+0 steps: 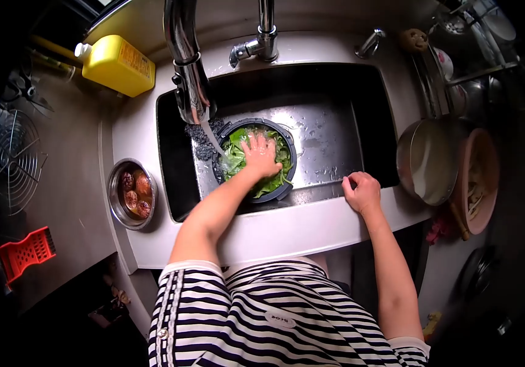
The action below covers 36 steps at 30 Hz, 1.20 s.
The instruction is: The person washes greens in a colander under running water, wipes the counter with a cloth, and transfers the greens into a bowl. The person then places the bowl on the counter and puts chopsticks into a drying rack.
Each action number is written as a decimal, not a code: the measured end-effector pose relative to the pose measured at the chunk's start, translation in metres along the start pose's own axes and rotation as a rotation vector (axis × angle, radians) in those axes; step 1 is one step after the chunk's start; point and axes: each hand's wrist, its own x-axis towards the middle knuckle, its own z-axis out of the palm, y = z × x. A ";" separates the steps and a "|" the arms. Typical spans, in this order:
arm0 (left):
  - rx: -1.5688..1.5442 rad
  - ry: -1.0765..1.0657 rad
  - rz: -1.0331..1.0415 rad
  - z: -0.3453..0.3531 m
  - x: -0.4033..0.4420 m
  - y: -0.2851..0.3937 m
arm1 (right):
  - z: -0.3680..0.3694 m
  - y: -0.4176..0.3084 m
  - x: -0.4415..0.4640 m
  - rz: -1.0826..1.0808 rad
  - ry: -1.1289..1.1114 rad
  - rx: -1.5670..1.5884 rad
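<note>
My left hand (260, 158) lies palm down with spread fingers on wet leafy greens (235, 150). The greens fill a round dark basin (293, 147) standing in the metal sink (323, 137). Water (213, 139) runs from the pull-down faucet (193, 92) into the basin's left side. My right hand (363, 191) rests at the sink's front rim, its fingers curled in, with nothing visible in them. What lies under the leaves is hidden.
A steel bowl of reddish-brown round items (137, 197) stands left of the sink, with a yellow jug (119, 65) behind it. On the right are a metal bowl (426, 160) and a pink basin (484, 177). A red grater (27, 252) and a wire rack (15, 159) lie far left.
</note>
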 end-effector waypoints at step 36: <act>0.012 0.303 0.457 0.032 -0.021 -0.031 | 0.002 -0.003 0.001 -0.020 0.004 -0.033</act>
